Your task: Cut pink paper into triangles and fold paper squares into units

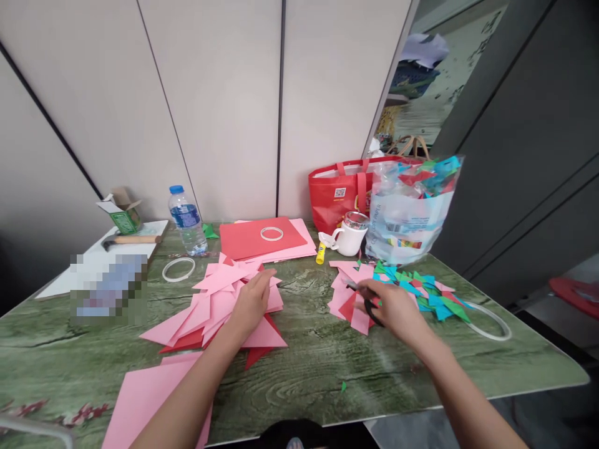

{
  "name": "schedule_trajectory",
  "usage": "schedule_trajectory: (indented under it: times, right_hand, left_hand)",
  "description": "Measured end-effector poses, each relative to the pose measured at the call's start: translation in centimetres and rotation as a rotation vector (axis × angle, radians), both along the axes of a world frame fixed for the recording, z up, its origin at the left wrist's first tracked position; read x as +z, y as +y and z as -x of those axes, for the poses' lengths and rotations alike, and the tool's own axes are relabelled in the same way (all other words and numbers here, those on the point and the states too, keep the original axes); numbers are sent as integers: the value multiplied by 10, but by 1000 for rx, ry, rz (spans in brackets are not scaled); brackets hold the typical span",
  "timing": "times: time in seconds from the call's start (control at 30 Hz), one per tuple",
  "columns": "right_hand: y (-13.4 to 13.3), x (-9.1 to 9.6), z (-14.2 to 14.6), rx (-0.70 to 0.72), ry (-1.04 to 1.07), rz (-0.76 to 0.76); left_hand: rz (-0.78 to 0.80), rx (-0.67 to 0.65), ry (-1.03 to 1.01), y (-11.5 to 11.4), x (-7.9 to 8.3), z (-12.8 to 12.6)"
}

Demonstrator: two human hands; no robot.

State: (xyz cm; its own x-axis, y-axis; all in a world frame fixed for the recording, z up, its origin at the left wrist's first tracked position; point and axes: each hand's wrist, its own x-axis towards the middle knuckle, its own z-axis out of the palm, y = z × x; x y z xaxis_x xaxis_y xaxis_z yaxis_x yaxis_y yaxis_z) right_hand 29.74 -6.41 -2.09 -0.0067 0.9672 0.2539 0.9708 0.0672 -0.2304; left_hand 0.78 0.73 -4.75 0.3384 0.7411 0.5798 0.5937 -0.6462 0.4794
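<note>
Work in hand: judged to be the cutting of coloured paper, at a point between cuts, since no sheet can be seen between the blades. The right hand (392, 307) is closed around the black handles of a pair of metal-bladed scissors (373, 313), held above a heap of small pink and red paper pieces (340, 274) on the green wood-patterned bench (309, 380). Whether the blades stand apart cannot be made out.

The left hand (255, 298) is at the right side of a loose pile of large, pointed pink paper pieces (222, 279) with red ones among them. Its fingers are partly extended and loosely bent; it cannot be established whether they grip a piece or merely rest there.

Material on site: the large pieces lie left of centre, overlapping at many angles. Square-cornered pink paper sheets (143, 390) lie nearer the wearer, partly behind the left forearm. Small blue and green paper scraps (435, 300) adjoin the pink and red heap, beside a white ring-shaped roll (498, 327).

Assessment: the next move appears to call for one piece to be pinched clear of its neighbours and presented to the scissors — a single layer, edge free. The pile is loosely stacked; adjoining pieces could drag along. The scissors also need room above the small heap — contact there could scatter it.
</note>
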Motion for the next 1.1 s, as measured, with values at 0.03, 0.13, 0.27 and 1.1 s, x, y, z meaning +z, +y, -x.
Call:
schedule_trajectory:
  times: [0.03,0.13,0.27,1.1]
  right_hand:
    - [-4,-6,2,0,7,64]
    - [-7,-18,10,-53,-65,179]
    - [1,-23,14,-21,-169,245]
    - [-12,-64,37,510,427,112]
  left_hand:
    - [-26,14,-21,0,5,0]
    - [-41,48,-5,0,24,2]
    - [-44,92,70,4,53,12]
    - [400,-251,553,-39,28,28]
